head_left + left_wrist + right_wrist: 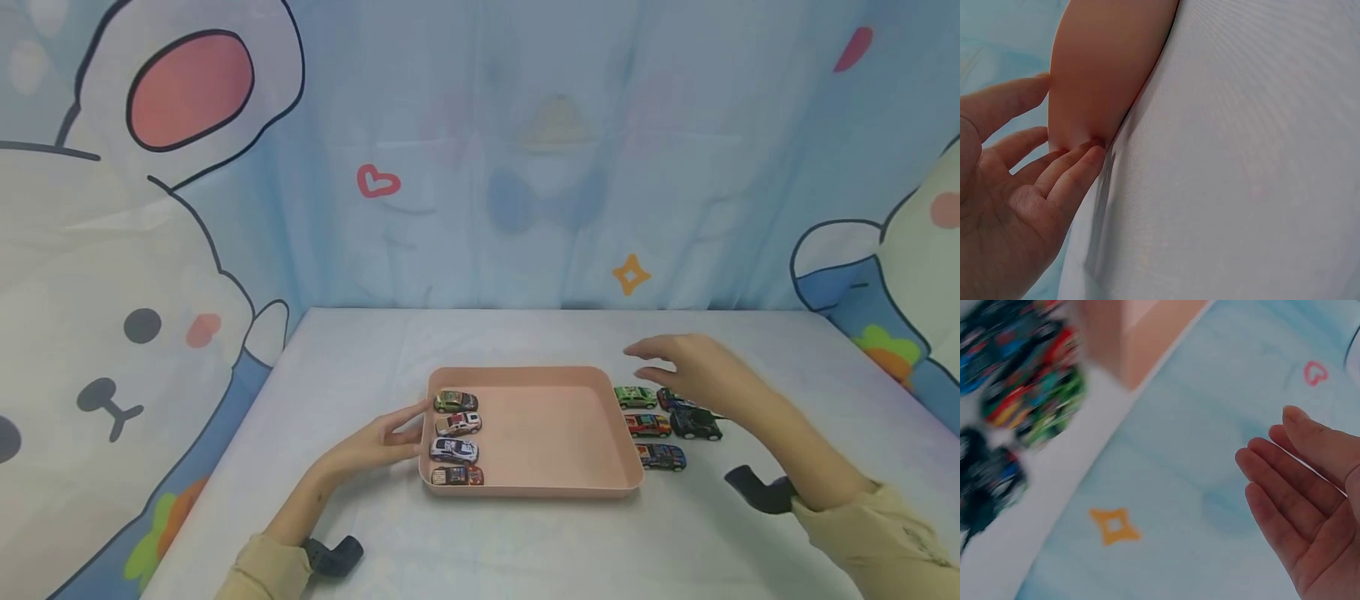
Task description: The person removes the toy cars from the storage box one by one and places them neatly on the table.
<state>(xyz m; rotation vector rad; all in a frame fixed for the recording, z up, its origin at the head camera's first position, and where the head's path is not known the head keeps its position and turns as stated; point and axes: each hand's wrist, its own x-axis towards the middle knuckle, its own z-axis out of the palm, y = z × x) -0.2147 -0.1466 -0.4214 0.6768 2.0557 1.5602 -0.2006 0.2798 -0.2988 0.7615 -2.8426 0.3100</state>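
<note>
A shallow pink tray lies on the table. Along its left wall stands a column of toy cars: a green one, a white and red one, a white and dark one and a dark and red one. My left hand touches the tray's outer left wall with loosely extended fingers. Above the toy cars right of the tray hovers my right hand, fingers extended and nothing held. A green car and a red-yellow car are below it.
A dark blue car and a black car also stand right of the tray, with another dark car partly behind the hand. Behind the white table hangs a blue printed curtain.
</note>
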